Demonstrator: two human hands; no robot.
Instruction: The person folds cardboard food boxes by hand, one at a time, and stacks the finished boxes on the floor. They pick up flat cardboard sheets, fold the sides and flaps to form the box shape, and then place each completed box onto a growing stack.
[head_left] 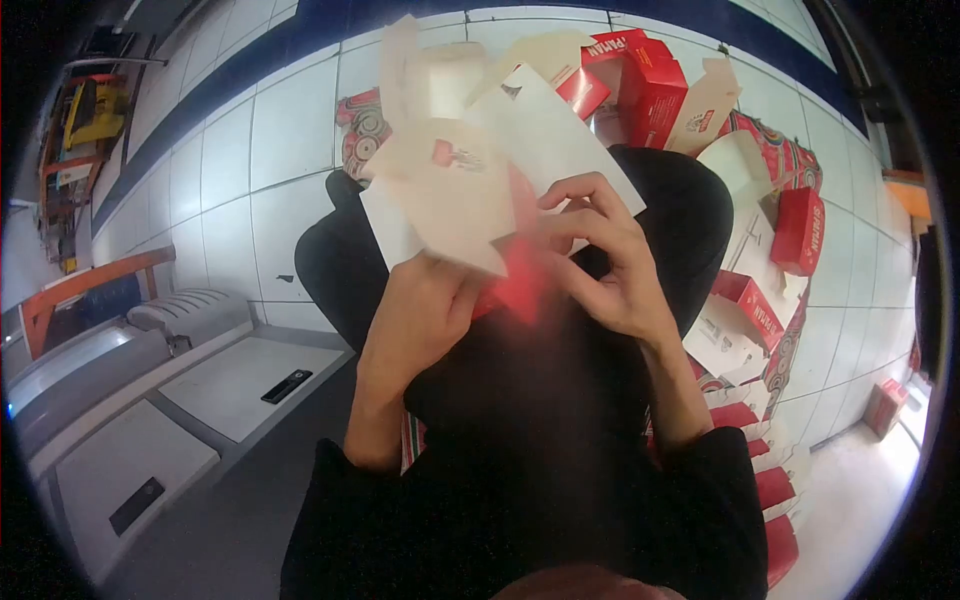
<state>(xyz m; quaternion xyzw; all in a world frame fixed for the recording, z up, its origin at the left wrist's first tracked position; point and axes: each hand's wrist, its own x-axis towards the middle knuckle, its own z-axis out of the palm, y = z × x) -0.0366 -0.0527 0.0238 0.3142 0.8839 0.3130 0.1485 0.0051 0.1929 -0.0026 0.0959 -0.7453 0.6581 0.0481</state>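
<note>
A partly folded cardboard food carton (447,193), pale inside with red outer panels, is blurred over my lap. My left hand (425,310) is closed on its lower left edge, with the fingertips partly hidden behind the pale panel. On the other side, my right hand (610,255) has its fingers bent and its fingertips against the carton's red side; the exact contact is smeared. Beneath the carton a flat white sheet (560,130) lies across my legs.
Red and white cartons (650,90) are piled ahead on a patterned mat (368,130). More cartons (800,232) lie at my right, with a row of red ones (770,487) nearer my side. A grey cabinet (250,385) with pale lids stands at the left on the tiled floor.
</note>
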